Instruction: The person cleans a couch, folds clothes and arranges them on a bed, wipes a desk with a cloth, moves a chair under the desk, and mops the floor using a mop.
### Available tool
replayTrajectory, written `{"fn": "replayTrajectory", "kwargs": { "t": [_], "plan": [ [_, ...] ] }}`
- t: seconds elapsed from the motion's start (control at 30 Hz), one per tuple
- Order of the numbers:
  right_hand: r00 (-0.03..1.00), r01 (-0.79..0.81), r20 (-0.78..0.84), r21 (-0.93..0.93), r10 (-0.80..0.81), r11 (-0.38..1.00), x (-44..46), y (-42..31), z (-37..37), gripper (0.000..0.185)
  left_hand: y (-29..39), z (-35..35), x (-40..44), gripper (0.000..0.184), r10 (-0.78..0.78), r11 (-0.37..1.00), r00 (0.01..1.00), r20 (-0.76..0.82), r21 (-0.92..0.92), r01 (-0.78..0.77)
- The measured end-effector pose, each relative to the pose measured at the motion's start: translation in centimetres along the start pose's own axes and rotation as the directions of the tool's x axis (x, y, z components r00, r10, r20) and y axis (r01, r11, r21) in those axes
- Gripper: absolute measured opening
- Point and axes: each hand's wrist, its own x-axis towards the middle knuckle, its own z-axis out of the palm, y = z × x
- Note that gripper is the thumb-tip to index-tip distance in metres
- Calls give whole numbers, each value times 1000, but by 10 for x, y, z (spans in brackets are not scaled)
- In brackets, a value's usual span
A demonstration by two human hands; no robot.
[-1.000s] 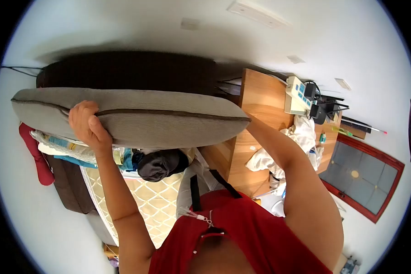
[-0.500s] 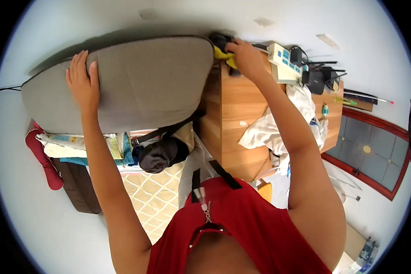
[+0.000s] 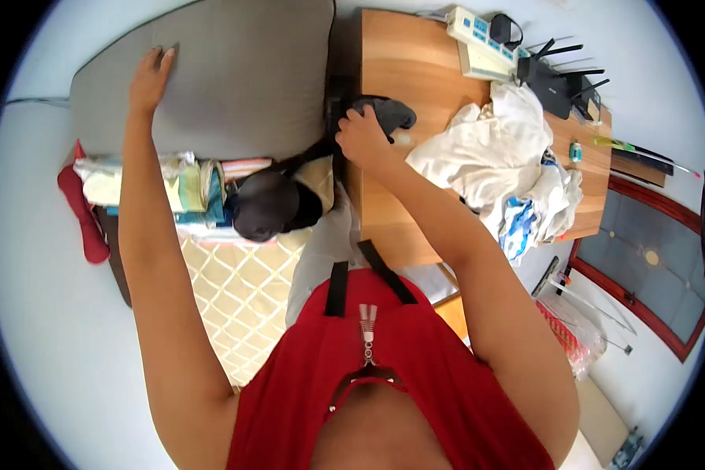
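My left hand (image 3: 149, 82) rests with outstretched fingers on a large grey padded panel (image 3: 247, 74) that leans at the far left. My right hand (image 3: 364, 139) is closed on a dark grey cloth item (image 3: 393, 113), whose rounded end sticks out past the fingers over the wooden table's (image 3: 403, 55) left edge. Its exact kind does not show, and part of it is hidden under my hand. Below the panel, a dark cap (image 3: 266, 205) lies beside a stack of folded cloths (image 3: 145, 184).
Crumpled white clothing (image 3: 493, 149) covers part of the table. Behind it stand a power strip (image 3: 482, 35) and a black router (image 3: 548, 86) with antennas. A small bottle (image 3: 576, 152) is at the right. A maroon cushion-like object (image 3: 84, 211) hangs at the left.
My right hand has come nearer from the table's far corner, with dark cloth in it. The yellow thing there is out of sight. My view has shifted, and my left hand stays on the panel.
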Motion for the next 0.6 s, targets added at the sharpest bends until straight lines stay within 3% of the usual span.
{"fn": "replayTrajectory", "kwargs": {
  "t": [0.13,0.17,0.23,0.3,0.33,0.4,0.43,0.5,0.53,0.6],
  "plan": [
    [996,91,21,48,-92,995,-75,-65,10,18,0,-18,-125,48,46,997,984,-170,64,-36],
    [992,118,30,91,-121,989,-91,-77,13,17,-4,-13,-163,40,117,993,964,-240,19,-116],
    [982,174,40,175,-183,969,-123,-101,15,17,-12,1,-247,41,29,1000,988,-149,16,-27],
    [971,222,27,278,-239,934,-150,-117,15,18,3,17,-332,42,-157,986,985,-69,-72,152],
    [967,237,6,342,-254,909,-164,-124,16,19,10,19,-369,39,-215,963,976,46,-159,220],
    [973,208,-20,510,-230,835,-188,-132,13,22,41,10,-429,35,-214,932,954,212,-249,264],
    [980,194,-93,657,-177,729,-195,-132,16,23,58,8,-455,35,-233,892,936,263,-326,314],
    [983,176,-183,877,-28,448,-213,-125,27,25,89,17,-499,29,-274,867,951,142,-392,308],
    [984,136,-171,915,59,379,-234,-117,0,28,104,18,-513,30,-356,800,909,219,-431,417],
    [957,-47,62,997,285,-61,-268,-105,-32,29,128,22,-528,35,-420,685,824,380,-462,563]
  ]
}}
